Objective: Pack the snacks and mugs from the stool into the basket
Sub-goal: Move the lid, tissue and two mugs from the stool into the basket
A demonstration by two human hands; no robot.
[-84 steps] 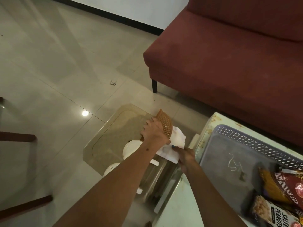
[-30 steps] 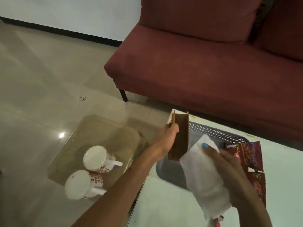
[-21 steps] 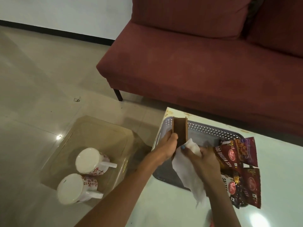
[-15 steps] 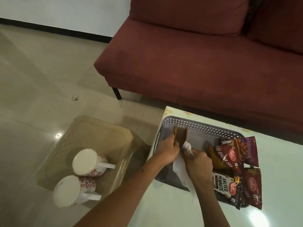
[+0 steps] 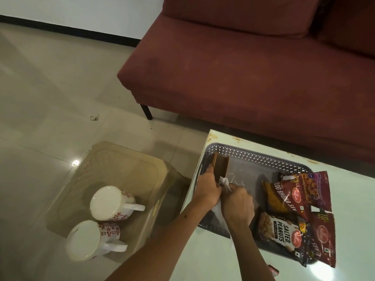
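Note:
On the white table, a grey perforated basket holds several snack packets at its right end, among them salted peanuts and a red sev packet. My left hand grips a brown napkin holder, upright at the basket's left end. My right hand clutches a white napkin, pressed against the holder's base. Two white mugs with red patterns lie on their sides on the clear brownish stool to the left of the table.
A dark red sofa stands just behind the table, its black leg near the stool. Pale floor tiles stretch away to the left. A small red wrapper lies at the table's near edge.
Both hands carried the holder and the napkin from the stool over to the basket and lowered them into its left end. The napkin is now bunched against the holder.

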